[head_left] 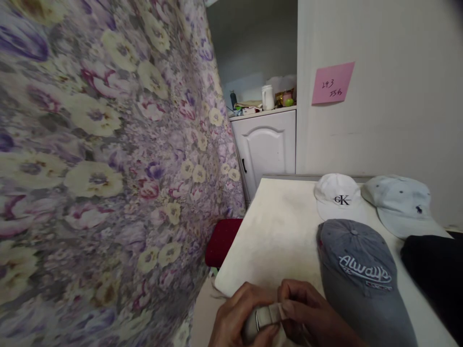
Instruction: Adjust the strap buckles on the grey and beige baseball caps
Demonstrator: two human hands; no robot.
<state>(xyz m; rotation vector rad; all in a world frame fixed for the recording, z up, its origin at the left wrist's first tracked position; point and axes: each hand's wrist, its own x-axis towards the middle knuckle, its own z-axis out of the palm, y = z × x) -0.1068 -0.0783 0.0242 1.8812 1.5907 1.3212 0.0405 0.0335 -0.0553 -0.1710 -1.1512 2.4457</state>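
Observation:
At the bottom edge of the head view, both hands are on a beige fabric strap [269, 315] with a thin metal buckle. My left hand [231, 313] curls around the buckle end, thumb below and fingers over the top. My right hand [318, 313] pinches the strap's other side between thumb and fingers. More beige cloth hangs under the hands, mostly hidden and cut off by the frame. Just right of my right hand lies a grey cap [356, 260] with "Always" stitched in white, its brim toward me.
A white cap [338, 193] and a pale blue cap [401, 200] sit at the back right of the white table [278, 226]. Dark cloth [437, 265] lies on the right. A floral curtain [108, 168] fills the left; a red seat [222, 241] stands beside the table.

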